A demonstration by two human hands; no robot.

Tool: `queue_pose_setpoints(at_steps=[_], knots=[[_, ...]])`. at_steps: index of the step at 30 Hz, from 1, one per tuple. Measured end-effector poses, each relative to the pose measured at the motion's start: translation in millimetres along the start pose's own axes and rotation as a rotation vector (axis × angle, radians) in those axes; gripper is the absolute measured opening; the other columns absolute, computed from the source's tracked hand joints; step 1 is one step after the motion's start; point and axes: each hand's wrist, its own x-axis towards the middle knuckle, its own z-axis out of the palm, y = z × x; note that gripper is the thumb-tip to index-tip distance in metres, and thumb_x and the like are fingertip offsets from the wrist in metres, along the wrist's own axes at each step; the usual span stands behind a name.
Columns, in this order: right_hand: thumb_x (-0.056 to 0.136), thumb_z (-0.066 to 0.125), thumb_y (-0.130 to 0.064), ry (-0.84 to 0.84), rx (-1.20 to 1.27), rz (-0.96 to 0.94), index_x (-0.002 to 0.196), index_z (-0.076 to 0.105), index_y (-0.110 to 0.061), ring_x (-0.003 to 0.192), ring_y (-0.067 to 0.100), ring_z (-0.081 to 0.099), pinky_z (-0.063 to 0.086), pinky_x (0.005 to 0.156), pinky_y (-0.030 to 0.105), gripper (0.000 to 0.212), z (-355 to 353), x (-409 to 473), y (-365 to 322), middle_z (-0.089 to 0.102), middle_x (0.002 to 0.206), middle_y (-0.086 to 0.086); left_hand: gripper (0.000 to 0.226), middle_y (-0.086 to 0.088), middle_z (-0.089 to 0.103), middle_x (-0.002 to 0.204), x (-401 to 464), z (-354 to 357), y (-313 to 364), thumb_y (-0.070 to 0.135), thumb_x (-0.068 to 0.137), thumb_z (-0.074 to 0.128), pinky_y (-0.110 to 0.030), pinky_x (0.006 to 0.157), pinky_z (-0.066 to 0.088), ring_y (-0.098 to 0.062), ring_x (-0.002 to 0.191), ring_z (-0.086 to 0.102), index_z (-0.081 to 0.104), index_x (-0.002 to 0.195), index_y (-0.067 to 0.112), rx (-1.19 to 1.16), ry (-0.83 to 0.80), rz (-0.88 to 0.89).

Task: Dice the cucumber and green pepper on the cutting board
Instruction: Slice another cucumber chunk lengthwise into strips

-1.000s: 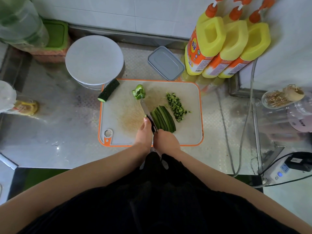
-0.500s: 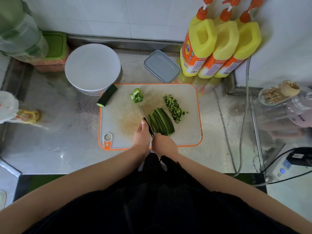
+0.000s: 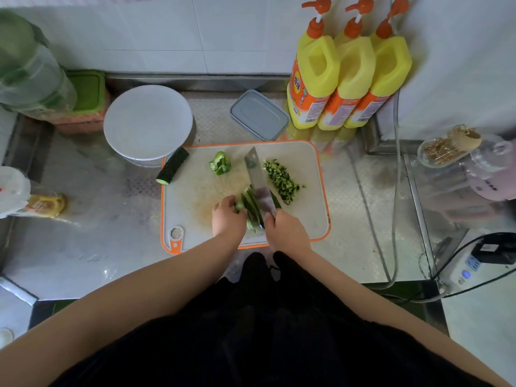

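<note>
Orange-rimmed and pale, the cutting board (image 3: 195, 191) lies on a steel tabletop (image 3: 83, 247), near its front edge. The right hand (image 3: 287, 231) is curled round the handle of a cleaver (image 3: 258, 181), whose broad blade lies tilted over the board's middle, its tip pointing away from the person. The left hand (image 3: 227, 216) sits just left of the blade, fingers bent over a bundle of cucumber strips (image 3: 251, 210) and holding them together; the strips lie between the two hands, touching the left fingers and running under the blade's near part. One dark strip end shows on the blade's right side. Right of the cleaver, apart from both hands, is a heap of diced cucumber (image 3: 282, 180). A green pepper piece (image 3: 220, 163) stands on the far left part of the board, well clear of the hands. A cucumber stub (image 3: 173, 169) lies slanted across the board's far left corner, half off the rim. Behind the board stand a white round lid (image 3: 148, 124) and a grey lidded box (image 3: 259, 114); three yellow pump bottles (image 3: 349, 76) lean in a row at the far right against the wall. A power strip (image 3: 472, 263) with cables lies at the right edge.
</note>
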Motion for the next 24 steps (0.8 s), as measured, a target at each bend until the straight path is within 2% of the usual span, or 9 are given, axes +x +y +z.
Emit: queue_pose_setpoints(at_steps=[4,8,11,13,16,17,20,22,24], knots=[[0.101,0.037,-0.032,0.129,0.129,0.053,0.094,0.055,-0.003,0.088,0.034,0.060,0.044,0.074,0.038,0.034,-15,-7,13,0.065,0.092,0.016,0.049,-0.005,0.034,0.131,8,-3,10,0.021,0.088,0.069,-0.029,0.077,0.043,-0.026,0.096,0.057,0.046,0.131,0.018,0.273,-0.069,0.064],[0.101,0.039,-0.032,0.160,0.200,0.110,0.094,0.054,-0.006,0.092,0.032,0.060,0.044,0.077,0.038,0.031,-21,-13,24,0.064,0.094,0.014,0.050,-0.008,0.033,0.129,13,-5,21,0.031,0.088,0.070,-0.040,0.079,0.050,-0.031,0.101,0.057,0.044,0.127,0.016,0.594,-0.112,0.117],[0.101,0.040,-0.032,0.175,0.222,0.122,0.101,0.056,-0.003,0.095,0.032,0.059,0.045,0.079,0.039,0.034,-23,-16,28,0.064,0.098,0.015,0.056,-0.009,0.036,0.128,16,-8,30,0.034,0.084,0.073,-0.045,0.086,0.051,-0.031,0.108,0.056,0.044,0.126,0.013,0.692,-0.133,0.099],[0.101,0.040,-0.033,0.169,0.238,0.120,0.099,0.056,-0.003,0.092,0.031,0.059,0.044,0.076,0.037,0.033,-23,-15,30,0.062,0.092,0.012,0.056,-0.007,0.046,0.125,16,-10,31,0.034,0.083,0.075,-0.043,0.080,0.050,-0.030,0.111,0.054,0.043,0.125,0.013,0.697,-0.138,0.117],[0.100,0.040,-0.033,0.169,0.247,0.117,0.092,0.052,-0.007,0.086,0.028,0.059,0.043,0.071,0.034,0.030,-24,-13,33,0.056,0.082,0.004,0.045,0.001,0.053,0.107,18,-13,24,0.030,0.086,0.072,-0.033,0.061,0.042,-0.023,0.093,0.054,0.044,0.119,0.016,0.583,-0.150,0.139],[0.100,0.040,-0.033,0.172,0.251,0.114,0.092,0.052,-0.008,0.085,0.027,0.059,0.043,0.072,0.034,0.030,-25,-12,34,0.056,0.081,0.003,0.040,0.002,0.052,0.106,19,-15,21,0.028,0.087,0.071,-0.035,0.061,0.045,-0.023,0.089,0.055,0.046,0.117,0.017,0.518,-0.161,0.137],[0.100,0.039,-0.034,0.165,0.270,0.130,0.095,0.052,-0.009,0.085,0.026,0.060,0.047,0.074,0.037,0.029,-25,-11,40,0.057,0.083,0.003,0.023,-0.002,0.060,0.104,22,-22,12,0.021,0.087,0.069,-0.040,0.077,0.054,-0.025,0.088,0.059,0.056,0.106,0.021,0.348,-0.162,0.131],[0.100,0.040,-0.035,0.164,0.292,0.143,0.095,0.052,-0.010,0.085,0.027,0.060,0.048,0.074,0.039,0.028,-24,-11,44,0.058,0.085,0.004,0.012,0.001,0.062,0.090,22,-28,10,0.019,0.087,0.069,-0.040,0.077,0.053,-0.024,0.083,0.059,0.060,0.089,0.025,0.285,-0.137,0.126],[0.099,0.041,-0.033,0.166,0.314,0.146,0.092,0.052,-0.010,0.084,0.026,0.058,0.046,0.073,0.038,0.027,-22,-12,46,0.058,0.085,0.005,0.017,0.005,0.061,0.080,22,-33,8,0.018,0.086,0.068,-0.041,0.076,0.053,-0.023,0.078,0.058,0.057,0.079,0.029,0.227,-0.101,0.138]])
